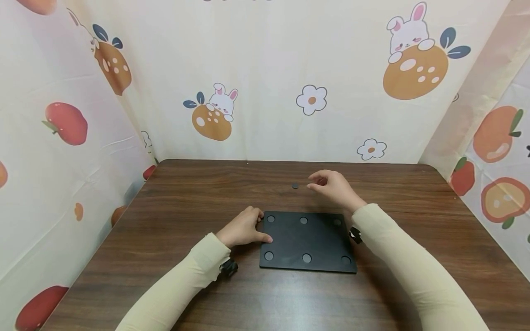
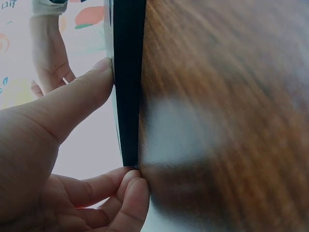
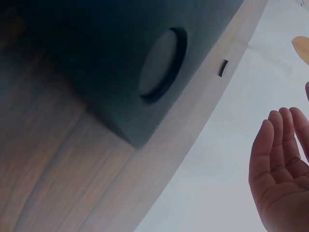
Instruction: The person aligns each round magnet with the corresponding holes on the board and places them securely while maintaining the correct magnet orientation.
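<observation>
A flat black rectangular board [image 1: 308, 239] with several round recesses in two rows lies on the table. My left hand [image 1: 244, 227] grips its left side, the thumb on top; in the left wrist view the bent fingers [image 2: 133, 198] meet a corner of the board's edge [image 2: 128, 96]. Beyond the board's far edge a small dark disc [image 1: 295, 186] lies on the wood. Just right of that disc my right hand [image 1: 333, 187] hovers, fingers loosely curved and holding nothing. The right wrist view shows one round recess [image 3: 161, 65] near a board corner, and the disc [image 3: 223, 68] beyond.
The brown wood-grain table [image 1: 186, 193] reaches back to a pale curtain [image 1: 269, 128] printed with rabbits, fruit and flowers. More printed cloth hangs at the left [image 1: 95, 174] and right. A black strap camera [image 1: 228, 266] sits at the left wrist.
</observation>
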Demonstrator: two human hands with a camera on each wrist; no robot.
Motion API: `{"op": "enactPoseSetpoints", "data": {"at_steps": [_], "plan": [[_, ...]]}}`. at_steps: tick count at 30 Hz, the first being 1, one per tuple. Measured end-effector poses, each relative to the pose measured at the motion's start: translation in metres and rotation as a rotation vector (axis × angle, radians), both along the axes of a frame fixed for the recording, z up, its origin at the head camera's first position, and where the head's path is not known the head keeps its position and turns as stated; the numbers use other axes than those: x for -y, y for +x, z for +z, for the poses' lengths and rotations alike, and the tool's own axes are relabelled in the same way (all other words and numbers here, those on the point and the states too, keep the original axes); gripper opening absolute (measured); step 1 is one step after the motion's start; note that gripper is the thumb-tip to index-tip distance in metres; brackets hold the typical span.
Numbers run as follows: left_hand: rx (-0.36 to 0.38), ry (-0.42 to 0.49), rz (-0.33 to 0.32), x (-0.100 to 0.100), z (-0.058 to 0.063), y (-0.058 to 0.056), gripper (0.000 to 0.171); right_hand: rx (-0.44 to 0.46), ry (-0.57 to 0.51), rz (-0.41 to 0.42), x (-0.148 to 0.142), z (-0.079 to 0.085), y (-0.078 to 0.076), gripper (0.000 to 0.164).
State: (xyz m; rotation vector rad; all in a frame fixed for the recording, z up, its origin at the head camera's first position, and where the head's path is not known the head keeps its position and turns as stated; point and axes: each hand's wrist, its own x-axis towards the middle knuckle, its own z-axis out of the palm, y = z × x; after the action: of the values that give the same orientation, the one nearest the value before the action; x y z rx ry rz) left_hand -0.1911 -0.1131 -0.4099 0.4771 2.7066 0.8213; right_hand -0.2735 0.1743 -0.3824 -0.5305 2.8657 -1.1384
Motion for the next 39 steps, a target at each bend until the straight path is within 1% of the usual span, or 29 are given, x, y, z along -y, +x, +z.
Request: {"op": "enactPoseSetpoints", "data": {"at_steps": [10,14,25,34,39], "plan": [[0.002,0.000,-0.003,0.000,-0.001,0.000,0.071,0.023,-0.016,0.006,0.019,-0.006,-0.014,0.035],[0.009,0.006,0.000,0.000,-0.001,-0.001,0.070,0.030,-0.002,0.006,0.025,-0.010,-0.021,0.034],[0.014,0.010,0.008,0.001,0.000,-0.001,0.071,0.054,0.030,-0.004,0.034,-0.012,-0.032,0.031],[0.014,0.008,0.004,0.001,0.000,-0.002,0.071,0.118,0.075,-0.006,0.038,-0.016,-0.047,0.035],[0.013,0.009,0.006,0.001,0.000,-0.002,0.071,0.151,0.116,-0.021,0.040,-0.015,-0.050,0.035]]}}
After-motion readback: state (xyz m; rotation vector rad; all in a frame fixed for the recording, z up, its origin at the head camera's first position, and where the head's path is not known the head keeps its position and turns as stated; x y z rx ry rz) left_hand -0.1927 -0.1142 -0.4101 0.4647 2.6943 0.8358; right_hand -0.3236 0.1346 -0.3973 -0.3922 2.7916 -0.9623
